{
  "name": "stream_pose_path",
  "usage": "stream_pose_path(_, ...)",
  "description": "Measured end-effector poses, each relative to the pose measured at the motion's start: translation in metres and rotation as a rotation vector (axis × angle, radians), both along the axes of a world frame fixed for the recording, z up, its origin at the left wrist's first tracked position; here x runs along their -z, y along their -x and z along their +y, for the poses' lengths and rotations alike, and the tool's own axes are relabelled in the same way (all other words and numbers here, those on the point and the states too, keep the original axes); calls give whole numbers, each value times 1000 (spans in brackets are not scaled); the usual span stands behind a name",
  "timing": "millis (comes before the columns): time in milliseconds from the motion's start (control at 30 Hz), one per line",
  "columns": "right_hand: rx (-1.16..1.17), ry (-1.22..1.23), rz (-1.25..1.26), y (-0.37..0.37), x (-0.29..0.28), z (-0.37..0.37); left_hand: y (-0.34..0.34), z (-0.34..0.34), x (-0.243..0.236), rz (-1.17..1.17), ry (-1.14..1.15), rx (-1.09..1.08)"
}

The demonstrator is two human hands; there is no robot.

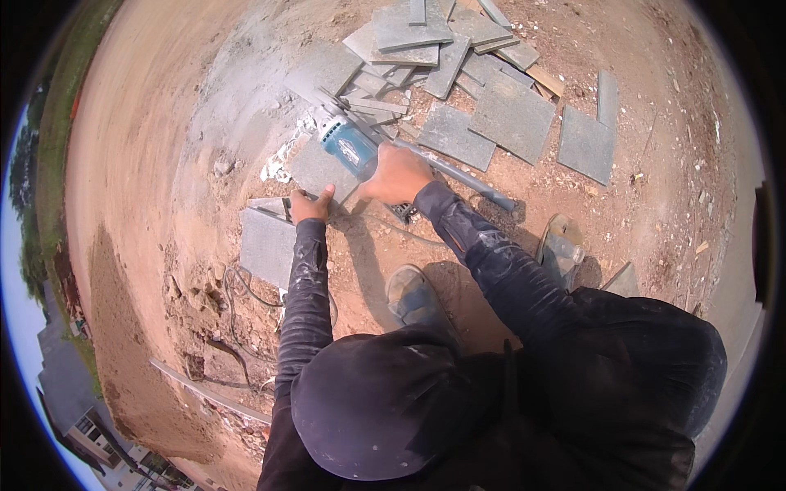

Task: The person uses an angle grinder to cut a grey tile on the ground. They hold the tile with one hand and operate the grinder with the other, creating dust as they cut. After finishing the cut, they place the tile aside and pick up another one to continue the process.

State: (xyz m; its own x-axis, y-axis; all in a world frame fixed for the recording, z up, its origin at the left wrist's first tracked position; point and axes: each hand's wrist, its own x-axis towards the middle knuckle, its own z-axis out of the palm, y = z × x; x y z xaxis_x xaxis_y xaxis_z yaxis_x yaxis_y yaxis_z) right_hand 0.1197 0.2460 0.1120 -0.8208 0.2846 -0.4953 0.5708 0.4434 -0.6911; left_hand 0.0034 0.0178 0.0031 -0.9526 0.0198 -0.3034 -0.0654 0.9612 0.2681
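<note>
My right hand [399, 174] is wrapped round the body of a teal angle grinder [348, 147]. The grinder's head points away from me and lies over a grey stone tile [313, 170]; dust hides its disc. At that tile's near edge, my left hand [311, 204] grips with the thumb on top and the fingers partly hidden. Pale dust [246, 82] spreads over the ground beyond the grinder. Another grey tile [268, 245] lies just left of my left forearm.
Grey tiles [512, 114] lie loosely heaped at the far side. A dark pipe-like bar [483, 190] lies right of my right hand. A cable [233, 307] loops over the dirt at the left. My shoes [412, 295] stand close below my hands.
</note>
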Motion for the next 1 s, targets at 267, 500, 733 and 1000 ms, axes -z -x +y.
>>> stream_pose_path(267, -28, 89, 23, 46, 16, -43, 33, -52, 40, -96, -249, 34)
stream_pose_path(500, 43, 113, -6, 61, 19, -39, 16, -7, -7, -322, -313, -84)
stream_pose_path(733, 57, 80, 9, 70, 22, -48, 30, -37, 33, -143, -163, -14)
stream_pose_path(1000, 24, 94, -6, 61, 25, -45, 24, -24, 16, -182, -180, -6)
